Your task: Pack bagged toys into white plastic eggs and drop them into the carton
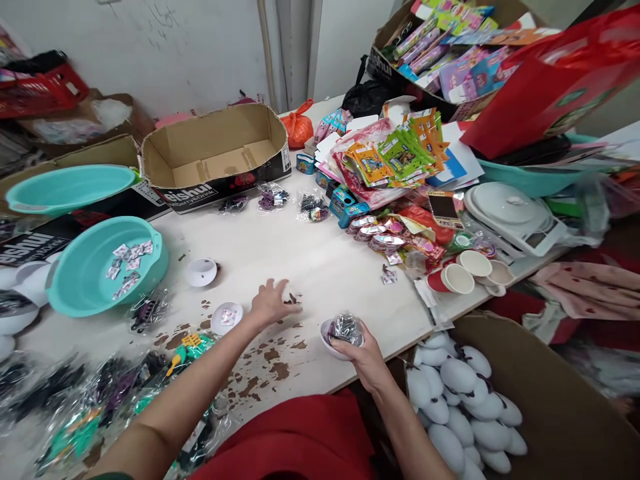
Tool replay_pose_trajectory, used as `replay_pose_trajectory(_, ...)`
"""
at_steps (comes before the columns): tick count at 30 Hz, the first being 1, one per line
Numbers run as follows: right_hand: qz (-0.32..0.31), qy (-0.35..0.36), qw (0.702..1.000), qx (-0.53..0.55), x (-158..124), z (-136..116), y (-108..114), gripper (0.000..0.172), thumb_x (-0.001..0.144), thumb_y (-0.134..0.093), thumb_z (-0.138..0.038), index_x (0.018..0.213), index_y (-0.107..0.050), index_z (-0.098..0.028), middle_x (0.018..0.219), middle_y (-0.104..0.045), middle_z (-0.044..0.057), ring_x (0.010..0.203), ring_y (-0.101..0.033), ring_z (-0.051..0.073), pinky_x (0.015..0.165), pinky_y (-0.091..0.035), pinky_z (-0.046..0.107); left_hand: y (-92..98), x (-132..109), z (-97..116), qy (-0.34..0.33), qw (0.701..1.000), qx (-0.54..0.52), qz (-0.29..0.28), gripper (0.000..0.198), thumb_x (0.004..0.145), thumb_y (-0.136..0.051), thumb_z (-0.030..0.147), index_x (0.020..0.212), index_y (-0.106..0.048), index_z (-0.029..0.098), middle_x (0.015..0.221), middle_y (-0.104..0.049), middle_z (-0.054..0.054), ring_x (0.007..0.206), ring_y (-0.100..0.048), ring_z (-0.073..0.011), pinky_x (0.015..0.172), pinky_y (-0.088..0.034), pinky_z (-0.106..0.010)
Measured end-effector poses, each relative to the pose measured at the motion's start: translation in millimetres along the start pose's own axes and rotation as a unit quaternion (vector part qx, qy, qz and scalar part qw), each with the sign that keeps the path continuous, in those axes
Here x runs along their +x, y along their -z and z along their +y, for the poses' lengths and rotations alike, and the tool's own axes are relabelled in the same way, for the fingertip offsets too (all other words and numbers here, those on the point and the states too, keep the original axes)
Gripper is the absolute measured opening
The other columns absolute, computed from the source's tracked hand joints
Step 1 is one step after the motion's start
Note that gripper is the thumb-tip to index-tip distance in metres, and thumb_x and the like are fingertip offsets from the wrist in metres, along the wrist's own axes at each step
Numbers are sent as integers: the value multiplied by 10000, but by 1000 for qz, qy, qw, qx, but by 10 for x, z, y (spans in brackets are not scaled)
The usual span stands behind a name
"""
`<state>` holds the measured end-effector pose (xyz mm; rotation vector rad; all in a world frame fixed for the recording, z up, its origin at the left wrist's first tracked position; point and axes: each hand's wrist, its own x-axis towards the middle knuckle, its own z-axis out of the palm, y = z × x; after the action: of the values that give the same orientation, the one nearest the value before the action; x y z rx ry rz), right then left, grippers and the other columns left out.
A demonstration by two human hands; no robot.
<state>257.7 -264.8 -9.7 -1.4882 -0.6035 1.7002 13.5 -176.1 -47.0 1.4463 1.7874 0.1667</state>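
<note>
Capsule half (pixel 329 344): white, cupped open side up, well right of the teal basin (pixel 75 283), so the bagged toy (pixel 346 328) sits inside.
Right hand (pixel 364 357): fingers curled round its rim, thumb over the crinkled clear bag.
Left hand (pixel 273 303): fingers spread on the tabletop (pixel 320 260), tips at a small dark piece (pixel 291 300), right of the basin.

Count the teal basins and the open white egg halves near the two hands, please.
Teal basins: 3
White egg halves: 3, one of them in the right hand
Total: 6
</note>
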Motion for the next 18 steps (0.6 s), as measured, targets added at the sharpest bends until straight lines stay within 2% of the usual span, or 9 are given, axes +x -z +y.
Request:
replay_pose_trajectory(2,-6,8,1000,-16,-18,8,-25,674,519,-884,-293,1111,-571,-219,955,-682,18,883,-615,187,820,-455,298,-55,-109,78,-7,997,73,-36,707,585,-777,412,1241,-542,293,1291,-500,-120,1207,-440,-383,948,-402,-459)
replay_pose_trajectory(5,-25,28,997,-65,-45,-30,-78,585,543,-865,-302,1051,-589,-212,914,-676,5,848,-607,176,794,-451,285,-9,-244,169,2,996,78,-46,600,688,-695,409,1246,-523,269,1144,-593,-109,1077,-555,-317,889,-451,-410)
replay_pose_trajectory(7,-33,43,992,-113,-58,-67,-118,551,542,-853,-296,1018,-592,-203,882,-666,-4,824,-595,173,769,-448,282,95,-385,256,-4,998,1,-65,575,764,-613,486,1279,-472,272,1079,-627,-72,937,-618,-243,794,-494,-338)
replay_pose_trajectory(9,-36,55,984,-166,-67,-97,-166,543,518,-845,-273,993,-594,-191,858,-654,-6,801,-585,182,731,-451,287,195,-584,386,-45,985,-122,-110,559,793,-576,516,1286,-449,285,1066,-635,-36,837,-632,-190,700,-507,-282)
replay_pose_trajectory(11,-68,73,970,-223,-77,-124,-214,539,496,-840,-258,973,-601,-180,864,-649,5,811,-584,205,717,-461,304,250,-789,532,-121,964,-187,-147,540,746,-646,465,1234,-507,280,1071,-633,-20,856,-621,-187,720,-504,-277)
replay_pose_trajectory(12,-93,82,961,-248,-86,-141,-230,539,486,-840,-251,966,-605,-176,879,-649,13,828,-587,217,723,-467,314,259,-871,596,-155,958,-181,-161,522,715,-680,426,1195,-546,272,1054,-636,-17,883,-611,-197,759,-498,-286)
replay_pose_trajectory(14,-139,78,951,-266,-111,-188,-232,596,478,-846,-244,1010,-587,-177,935,-645,31,866,-590,233,733,-477,326,254,-968,675,-186,953,-155,-181,481,679,-711,366,1133,-598,256,1016,-639,-15,929,-591,-213,814,-479,-298)
replay_pose_trajectory(15,-157,62,953,-252,-128,-216,-216,669,477,-853,-242,1073,-555,-186,988,-636,39,892,-592,235,739,-484,328,247,-984,687,-179,952,-159,-190,468,681,-708,359,1125,-604,253,1007,-637,-15,937,-585,-214,813,-476,-295)
replay_pose_trajectory(18,-189,11,970,-155,-183,-284,-137,940,471,-881,-233,1273,-392,-244,1173,-573,56,996,-584,225,806,-491,333,223,-976,658,-96,943,-250,-197,488,708,-688,387,1159,-563,250,1001,-614,-18,844,-596,-184,681,-490,-258)
